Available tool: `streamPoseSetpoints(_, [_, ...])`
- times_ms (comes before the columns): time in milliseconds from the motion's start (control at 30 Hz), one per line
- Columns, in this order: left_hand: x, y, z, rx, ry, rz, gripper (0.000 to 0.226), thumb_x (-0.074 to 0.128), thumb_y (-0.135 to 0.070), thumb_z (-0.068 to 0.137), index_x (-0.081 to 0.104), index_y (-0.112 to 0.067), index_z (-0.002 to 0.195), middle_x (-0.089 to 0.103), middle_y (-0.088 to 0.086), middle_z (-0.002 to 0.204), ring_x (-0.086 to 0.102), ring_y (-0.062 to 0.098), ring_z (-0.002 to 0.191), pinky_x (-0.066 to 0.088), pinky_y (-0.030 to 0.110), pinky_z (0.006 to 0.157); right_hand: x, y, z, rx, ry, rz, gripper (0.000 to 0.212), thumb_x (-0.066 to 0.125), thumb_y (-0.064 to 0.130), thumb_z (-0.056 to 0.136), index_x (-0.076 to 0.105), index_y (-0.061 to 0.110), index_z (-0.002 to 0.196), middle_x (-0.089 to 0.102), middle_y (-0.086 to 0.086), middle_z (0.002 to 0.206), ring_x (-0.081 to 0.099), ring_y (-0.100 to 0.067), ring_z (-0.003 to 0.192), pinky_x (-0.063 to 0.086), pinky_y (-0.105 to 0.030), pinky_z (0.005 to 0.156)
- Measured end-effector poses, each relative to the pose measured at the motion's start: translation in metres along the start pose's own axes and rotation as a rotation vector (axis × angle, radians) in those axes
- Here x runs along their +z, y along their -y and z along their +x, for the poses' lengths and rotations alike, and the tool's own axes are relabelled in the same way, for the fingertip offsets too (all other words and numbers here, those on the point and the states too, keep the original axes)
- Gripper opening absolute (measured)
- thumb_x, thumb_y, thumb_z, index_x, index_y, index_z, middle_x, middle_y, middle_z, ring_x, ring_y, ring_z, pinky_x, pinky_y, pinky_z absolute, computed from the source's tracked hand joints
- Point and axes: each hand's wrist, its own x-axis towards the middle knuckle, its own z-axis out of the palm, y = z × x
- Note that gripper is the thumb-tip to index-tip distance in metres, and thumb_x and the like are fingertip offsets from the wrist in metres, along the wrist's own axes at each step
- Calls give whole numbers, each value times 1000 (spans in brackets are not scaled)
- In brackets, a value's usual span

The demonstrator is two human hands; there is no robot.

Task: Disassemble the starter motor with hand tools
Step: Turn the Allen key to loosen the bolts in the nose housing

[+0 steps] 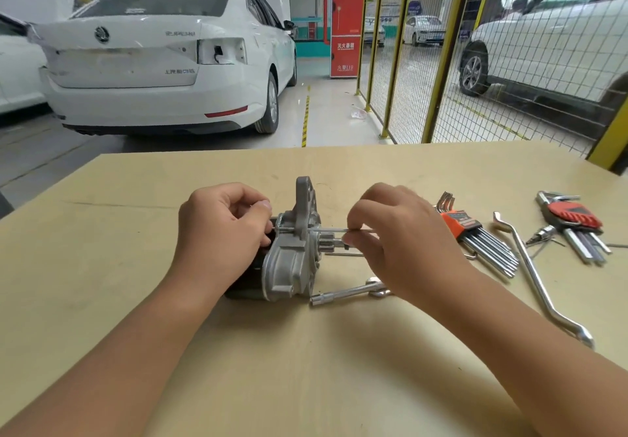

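Nearest to us, our two forearms reach forward over the tan surface (102, 266) toward the starter motor (289, 259), which lies on its side near the middle of the surface, its cast aluminium nose housing facing right and its dark body tucked behind our left hand (221, 229). That hand curls around the body end of the motor, fingers closed on it just beside the housing. Our right hand (390, 232) pinches a thin hex key (334, 230) between thumb and fingertips, the shaft running level into the housing near the top.

We judge the motor to be heavy and rigid, all cast metal and steel, so it should stay put under a firm hold but may roll on its round body. The best grip looks to be around the dark cylinder or the flange, away from the small pinion gear. The key is slim and smooth, likely to slip in the fingers if the bolt is tight.

A T-handle socket wrench (350, 291) lies just in front of the motor, touching nothing we can confirm. Further right rest an orange hex key set (475, 232), a long offset wrench (540, 283) and a red hex key set (574, 219), well apart from the motor.
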Motion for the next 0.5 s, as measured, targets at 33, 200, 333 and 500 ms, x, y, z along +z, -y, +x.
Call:
streamPoseSetpoints(33, [0, -1, -1, 9, 6, 21, 21, 72, -11, 90, 74, -24, 73, 72, -7, 60, 70, 9, 53, 54, 27, 65, 0, -2, 1, 2, 24, 62, 7, 77, 15, 88, 70, 14, 85, 62, -2, 89, 59, -33, 75, 52, -45, 66])
streamPoseSetpoints(200, [-2, -6, -5, 87, 39, 143, 21, 77, -14, 86, 74, -29, 72, 70, -17, 64, 69, 8, 62, 58, 22, 65, 7, -1, -2, -7, 27, 177, 21, 62, 21, 100, 71, 6, 88, 55, -5, 80, 55, -28, 71, 48, -43, 68])
streamPoseSetpoints(333, [1, -13, -13, 274, 88, 244, 16, 79, -18, 84, 76, -30, 75, 65, -12, 75, 62, 9, 64, 53, 24, 62, 12, 4, -3, 5, 52, 171, 24, 56, 22, 103, 68, 6, 90, 55, -4, 86, 55, -29, 76, 49, -47, 71])
streamPoseSetpoints(500, [9, -23, -20, 449, 62, 372, 3, 80, -23, 85, 78, -25, 86, 57, -5, 104, 56, 22, 85, 54, 40, 70, 9, 6, 0, -14, -30, 72, 10, 68, 21, 94, 71, 13, 88, 62, 0, 86, 57, -30, 77, 50, -45, 66])
